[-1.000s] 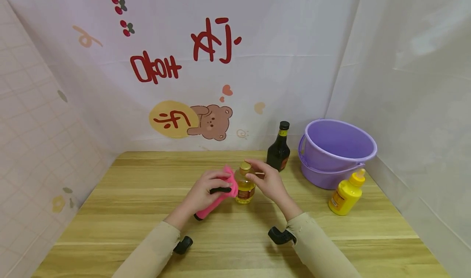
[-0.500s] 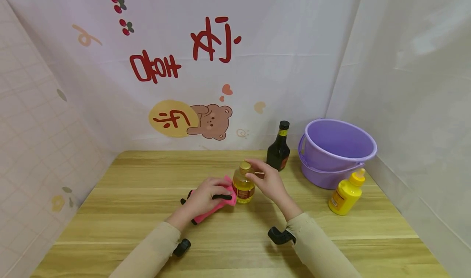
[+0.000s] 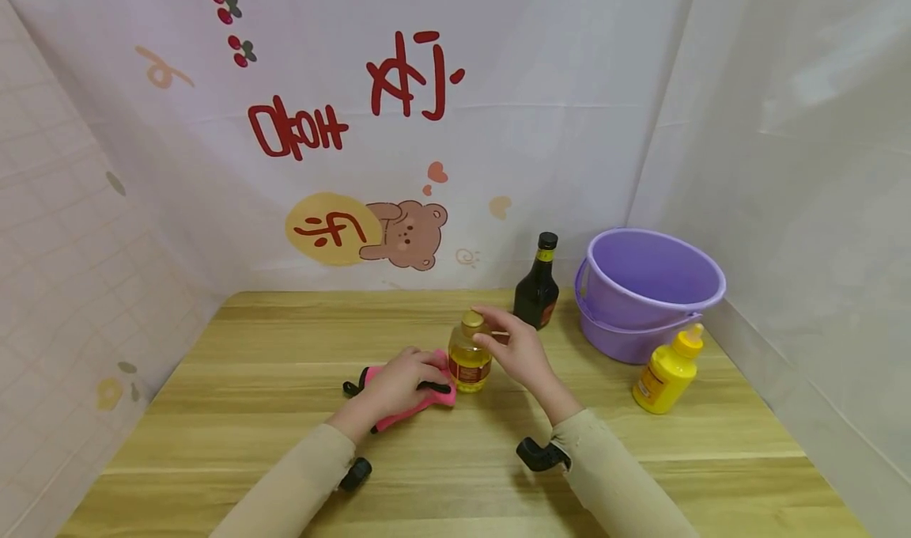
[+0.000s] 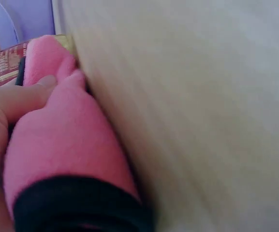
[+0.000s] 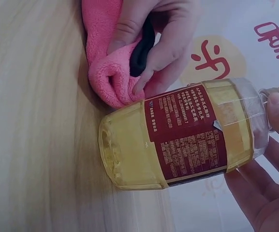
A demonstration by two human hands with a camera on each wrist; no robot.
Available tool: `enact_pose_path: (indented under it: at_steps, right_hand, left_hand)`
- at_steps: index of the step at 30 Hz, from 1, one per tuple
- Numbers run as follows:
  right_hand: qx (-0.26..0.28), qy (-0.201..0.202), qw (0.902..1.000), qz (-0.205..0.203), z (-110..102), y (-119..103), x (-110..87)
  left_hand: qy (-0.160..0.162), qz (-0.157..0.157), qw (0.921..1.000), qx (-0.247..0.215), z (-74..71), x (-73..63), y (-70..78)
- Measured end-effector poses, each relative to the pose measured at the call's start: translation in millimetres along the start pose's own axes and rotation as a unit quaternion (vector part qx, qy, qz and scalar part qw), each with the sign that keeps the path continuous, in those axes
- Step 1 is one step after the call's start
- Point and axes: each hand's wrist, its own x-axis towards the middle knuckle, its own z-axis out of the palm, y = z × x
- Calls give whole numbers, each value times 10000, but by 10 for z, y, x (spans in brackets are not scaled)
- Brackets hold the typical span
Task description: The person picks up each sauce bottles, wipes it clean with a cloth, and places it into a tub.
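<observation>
A clear bottle of yellow oil (image 3: 468, 373) with a gold cap and red label stands on the wooden table. At its neck and cap, the fingers and thumb of my right hand (image 3: 523, 350) hold it; the right wrist view shows the thumb on the cap of the oil bottle (image 5: 187, 137). My left hand (image 3: 407, 381) grips a bunched pink cloth with black edging. In the right wrist view, the folded end of the cloth (image 5: 112, 79) meets the lower side of the bottle. Part of the cloth (image 4: 74, 137) lies low along the tabletop in the left wrist view.
Behind my right hand stands a dark bottle (image 3: 537, 297) with a black cap. A purple bucket (image 3: 633, 324) is at the back right, with a yellow squeeze bottle (image 3: 665, 377) in front of it. A printed white curtain (image 3: 555, 142) hangs behind the table (image 3: 441, 490).
My left hand and the pink cloth have slid down the bottle's side toward the table, and the cloth has spread to the left. My right hand keeps its hold on the bottle's top.
</observation>
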Motion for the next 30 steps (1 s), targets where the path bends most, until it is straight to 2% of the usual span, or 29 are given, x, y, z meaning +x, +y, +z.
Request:
enact_pose_path:
  at_steps: [4, 10, 15, 20, 24, 30]
  right_hand:
    - [13, -13, 10000, 25, 4, -2, -2]
    - [-21, 7, 10000, 23, 3, 2, -4]
    - [-17, 44, 10000, 30, -9, 0, -11]
    - [-24, 57, 10000, 27, -12, 0, -14]
    - [-47, 55, 10000, 25, -14, 4, -15]
    - [-90, 44, 9999, -20, -12, 19, -12]
  left_hand:
    - [-155, 13, 9999, 12, -16, 8, -10]
    - [53, -43, 9998, -165, -143, -13, -54]
    - [502, -283, 9976, -379, -361, 13, -50]
    - [1172, -517, 9903, -540, -549, 70, 9]
    - [1482, -322, 9871, -514, -624, 133, 85]
    - [1850, 124, 9819, -396, -616, 215, 150]
